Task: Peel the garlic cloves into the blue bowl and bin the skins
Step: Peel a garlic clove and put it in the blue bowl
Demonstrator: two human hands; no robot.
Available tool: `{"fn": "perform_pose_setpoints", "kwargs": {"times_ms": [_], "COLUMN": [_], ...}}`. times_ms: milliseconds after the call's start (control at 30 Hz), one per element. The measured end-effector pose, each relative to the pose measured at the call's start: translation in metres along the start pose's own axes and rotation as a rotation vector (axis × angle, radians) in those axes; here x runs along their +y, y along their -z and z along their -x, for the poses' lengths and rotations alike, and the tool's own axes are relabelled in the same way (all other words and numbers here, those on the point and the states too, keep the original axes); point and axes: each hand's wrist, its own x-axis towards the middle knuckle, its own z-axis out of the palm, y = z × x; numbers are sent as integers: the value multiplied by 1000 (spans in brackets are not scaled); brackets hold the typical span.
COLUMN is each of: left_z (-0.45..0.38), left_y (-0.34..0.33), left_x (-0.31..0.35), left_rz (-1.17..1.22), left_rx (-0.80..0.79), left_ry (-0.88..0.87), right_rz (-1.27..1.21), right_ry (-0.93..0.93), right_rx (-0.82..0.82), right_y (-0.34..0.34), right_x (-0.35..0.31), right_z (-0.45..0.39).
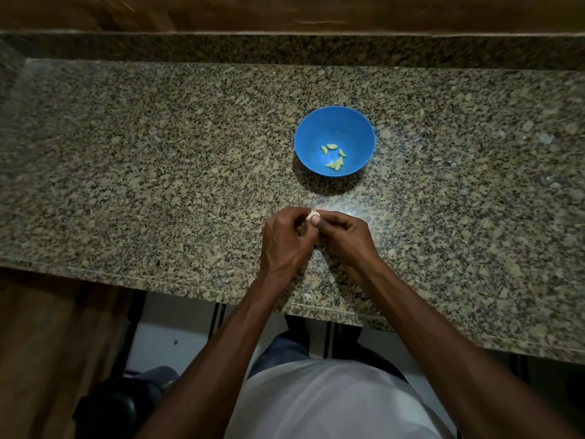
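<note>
Nearest to the camera are the white shirt (332,403) and two bare forearms, which reach forward over the front edge of the bench (126,172). Low on the left, beside the legs, stands a dark round thing that may be the bin (117,407), but it is too dim to be sure. Over the bench the left hand (285,239) and the right hand (343,234) meet, with the fingers of both curled in a tight grip around one clove (313,214); only its pale, rounded top shows between the thumbs, and I cannot tell how much skin is on it. I judge that the peeling of this clove is in progress. The clove is small and probably slippery once it is bare, so a hard pinch could shoot it out onto the bench or the floor. The skin is thin and papery, and pieces of it could fall and be hard to find on the speckled, polished granite, which hides small light flakes. A loose piece could also travel with the clove into the bowl. Farther back, well apart from the hands, stands the bowl (316,128), of smooth blue plastic and round, with several peeled cloves (334,155) on its bottom, yellowish and curved. Behind runs a granite upstand, then brown wood.
</note>
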Motion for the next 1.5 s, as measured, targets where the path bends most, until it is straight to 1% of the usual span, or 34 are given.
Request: {"fn": "perform_pose_setpoints", "kwargs": {"times_ms": [167, 367, 533, 633, 733, 800, 867, 933, 1033, 1167, 1300, 1367, 1433, 1467, 1500], "left_z": [5, 7, 5, 2, 1, 0, 0, 2, 4, 10, 15, 18, 21, 22, 23], "left_y": [-7, -8, -3, 5, 14, 18, 17, 16, 17, 23, 32, 34, 33, 32, 29], "left_x": [4, -13, -20, -22, -20, -24, -29, -31, -33, -35, -34, -33, -28, -24, -20], "left_rz": [14, -64, -85, -29, 96, 201, 340, 498, 670, 756, 735, 726, 721, 719, 718], "left_rx": [37, -73, -82, -93, -103, -91, -106, -111, -83, -28, 28, 34, 50, 61, 71], "left_ry": [10, -59, -61, -43, 8, 92, 212, 347, 521, 635, 623, 609, 597, 591, 589], "right_rz": [-117, -200, -191, -211, -220, -147, -19, 194, 611, 909, 1108, 1135, 1028, 929, 817], "right_ry": [-56, -125, -161, -181, -198, -191, -147, -30, 218, 405, 528, 625, 658, 608, 502], "right_rx": [41, 46, 43, 32, -13, -45, -38, -25, -45, -73, -151, -113, -28, -13, -40], "right_y": [-6, -10, -13, -14, -11, -11, -8, -3, 0, -12, -15, -11, -8, -7, -6], "right_x": [2, 4, 10, 12, 7, 2, 0, 0, -2, -9, -4, -7, -12, -14, -14], "right_z": [4, 8, 6, 5, 3, 4, 3, -1, -11, -26, -40, -35, -20, -11, -2]}}
